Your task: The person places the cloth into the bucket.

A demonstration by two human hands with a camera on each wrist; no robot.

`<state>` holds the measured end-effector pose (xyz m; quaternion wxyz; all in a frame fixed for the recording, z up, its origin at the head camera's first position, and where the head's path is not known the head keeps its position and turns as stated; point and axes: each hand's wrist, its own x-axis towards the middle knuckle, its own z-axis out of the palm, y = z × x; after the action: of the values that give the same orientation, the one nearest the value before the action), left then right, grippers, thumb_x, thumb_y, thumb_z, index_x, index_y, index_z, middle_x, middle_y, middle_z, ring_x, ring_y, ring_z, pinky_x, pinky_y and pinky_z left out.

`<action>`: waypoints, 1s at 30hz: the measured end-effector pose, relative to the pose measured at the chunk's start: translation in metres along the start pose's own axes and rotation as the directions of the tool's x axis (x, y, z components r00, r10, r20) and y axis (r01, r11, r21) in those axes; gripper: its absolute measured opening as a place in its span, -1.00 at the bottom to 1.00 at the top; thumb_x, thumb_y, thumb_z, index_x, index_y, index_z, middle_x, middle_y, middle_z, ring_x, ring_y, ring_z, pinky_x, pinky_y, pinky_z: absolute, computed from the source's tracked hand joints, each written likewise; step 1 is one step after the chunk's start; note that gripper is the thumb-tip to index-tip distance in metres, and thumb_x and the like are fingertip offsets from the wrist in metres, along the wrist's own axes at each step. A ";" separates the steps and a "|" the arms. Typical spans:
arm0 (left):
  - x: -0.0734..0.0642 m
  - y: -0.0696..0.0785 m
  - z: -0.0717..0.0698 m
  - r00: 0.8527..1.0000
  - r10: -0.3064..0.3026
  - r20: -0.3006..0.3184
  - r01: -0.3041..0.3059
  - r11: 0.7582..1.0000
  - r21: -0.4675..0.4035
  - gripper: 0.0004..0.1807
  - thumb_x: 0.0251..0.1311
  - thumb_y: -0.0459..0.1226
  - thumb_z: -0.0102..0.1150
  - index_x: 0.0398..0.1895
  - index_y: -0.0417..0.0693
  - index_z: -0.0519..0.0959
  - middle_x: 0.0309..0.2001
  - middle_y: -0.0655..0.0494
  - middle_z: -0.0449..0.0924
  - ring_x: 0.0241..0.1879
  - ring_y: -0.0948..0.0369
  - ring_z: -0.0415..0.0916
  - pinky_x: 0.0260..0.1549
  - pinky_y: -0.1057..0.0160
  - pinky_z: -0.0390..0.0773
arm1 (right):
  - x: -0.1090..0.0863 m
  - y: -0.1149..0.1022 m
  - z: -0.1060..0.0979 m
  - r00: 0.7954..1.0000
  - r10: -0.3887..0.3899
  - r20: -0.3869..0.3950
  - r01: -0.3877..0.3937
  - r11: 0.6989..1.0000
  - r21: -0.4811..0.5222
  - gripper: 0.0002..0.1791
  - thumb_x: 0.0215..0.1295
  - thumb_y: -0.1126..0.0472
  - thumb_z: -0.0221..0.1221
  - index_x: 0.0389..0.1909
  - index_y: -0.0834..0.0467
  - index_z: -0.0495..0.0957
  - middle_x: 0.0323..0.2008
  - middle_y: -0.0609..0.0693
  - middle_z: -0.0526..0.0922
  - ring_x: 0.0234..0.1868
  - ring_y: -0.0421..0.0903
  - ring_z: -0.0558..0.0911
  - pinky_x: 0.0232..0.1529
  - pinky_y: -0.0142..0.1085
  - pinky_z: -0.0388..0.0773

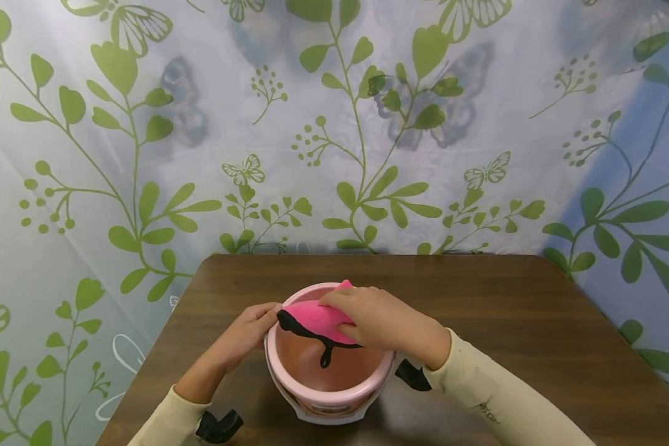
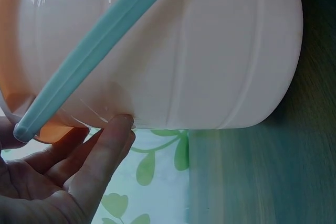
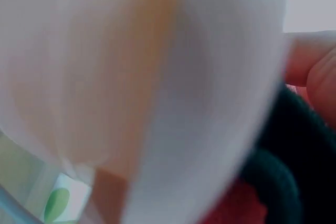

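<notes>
A pink bucket (image 1: pixel 334 396) with a light inner wall stands upright on the table. My left hand (image 1: pixel 251 331) holds its rim at the left, fingertips against the outer wall (image 2: pixel 226 51) in the left wrist view. A pale handle (image 2: pixel 94 51) runs slantwise across that wall. In my right hand (image 1: pixel 384 319) is a bright pink cloth (image 1: pixel 314 317) with a black edge and a small black hanging loop (image 1: pixel 326 357). The cloth lies over the far part of the bucket's opening, its left corner by my left fingers. The blurred bucket hides most of the right hand in the right wrist view.
The brown wooden table (image 1: pixel 479 310) extends on both sides of the bucket. Behind it hangs a pale curtain (image 1: pixel 290 204) printed with green leaves and butterflies. Black wrist mounts (image 1: pixel 219 427) show beside both sleeves.
</notes>
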<state>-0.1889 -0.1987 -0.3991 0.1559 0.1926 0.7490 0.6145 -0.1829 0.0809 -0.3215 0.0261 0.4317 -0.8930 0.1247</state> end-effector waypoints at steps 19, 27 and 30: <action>0.002 0.000 -0.003 1.000 -0.007 -0.014 0.007 1.000 0.012 -0.53 0.62 -0.16 -0.18 0.09 -0.46 0.51 -0.14 -0.29 0.61 -0.23 0.07 0.66 -0.26 0.09 0.71 | 0.023 -0.023 0.026 0.971 -0.006 0.238 0.077 0.955 -0.287 -0.73 0.24 0.32 0.33 -0.12 -0.08 0.67 -0.36 -0.19 0.67 -0.26 -0.18 0.63 -0.32 -0.24 0.60; 0.003 -0.002 -0.001 1.000 -0.013 -0.018 0.013 1.000 0.000 -0.51 0.63 -0.13 -0.19 0.08 -0.45 0.52 -0.15 -0.32 0.62 -0.22 0.01 0.66 -0.27 0.09 0.71 | 0.022 -0.025 0.035 0.963 -0.011 0.270 0.093 0.952 -0.291 -0.79 0.20 0.31 0.36 -0.27 -0.09 0.63 -0.53 -0.22 0.56 -0.46 -0.21 0.48 -0.40 -0.31 0.46; 0.002 -0.002 0.000 1.000 -0.011 -0.017 0.011 1.000 0.008 -0.51 0.62 -0.13 -0.18 0.08 -0.45 0.52 -0.13 -0.35 0.61 -0.21 -0.02 0.65 -0.26 0.09 0.71 | 0.022 -0.025 0.040 0.962 -0.016 0.274 0.100 0.949 -0.298 -0.82 0.18 0.25 0.40 -0.30 -0.09 0.64 -0.55 -0.22 0.55 -0.47 -0.21 0.48 -0.43 -0.31 0.45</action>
<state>-0.1915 -0.1982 -0.4007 0.1520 0.1837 0.7538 0.6123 -0.1749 0.0396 -0.3516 -0.0241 0.4615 -0.8835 -0.0766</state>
